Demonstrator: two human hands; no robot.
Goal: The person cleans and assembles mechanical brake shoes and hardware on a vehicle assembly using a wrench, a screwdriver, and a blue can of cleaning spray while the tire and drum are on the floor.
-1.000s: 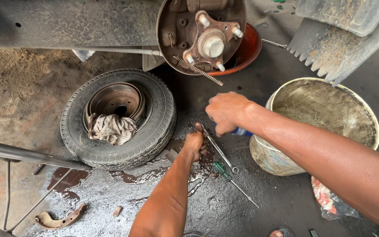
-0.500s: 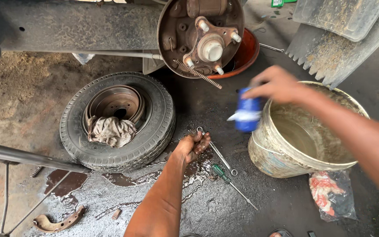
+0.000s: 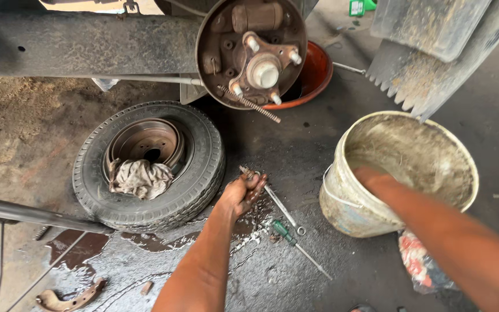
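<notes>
The left hand (image 3: 244, 193) rested on the wet, oil-stained concrete floor (image 3: 295, 156), its dirty fingers curled down onto the end of a slim grey metal rod with a ring at its far tip (image 3: 278, 202); they seemed to close on that end, perhaps to steady the arm on the ground. The rod lay flat, slanting away from the hand toward a green-handled screwdriver (image 3: 295, 242) just beside it, both within easy reach below the exposed rusty brake backing plate with its wheel hub and studs (image 3: 252, 55). A long coiled spring (image 3: 249, 104) hung slanting from the lower edge of that plate.

The right hand (image 3: 371, 176) reached over the rim into a grimy cream plastic bucket (image 3: 342, 202); whether it gripped anything could not be told, as the fingers were sunk inside.

To the left, a worn black tyre lying flat (image 3: 203, 173) cradled a rusty brake drum (image 3: 145, 138) with a crumpled grey rag (image 3: 140, 178) in it, keeping them off the wet ground. An orange bowl (image 3: 319, 75) sat behind the hub, and a curved brake shoe (image 3: 67, 297) lay apart near the bottom edge.
</notes>
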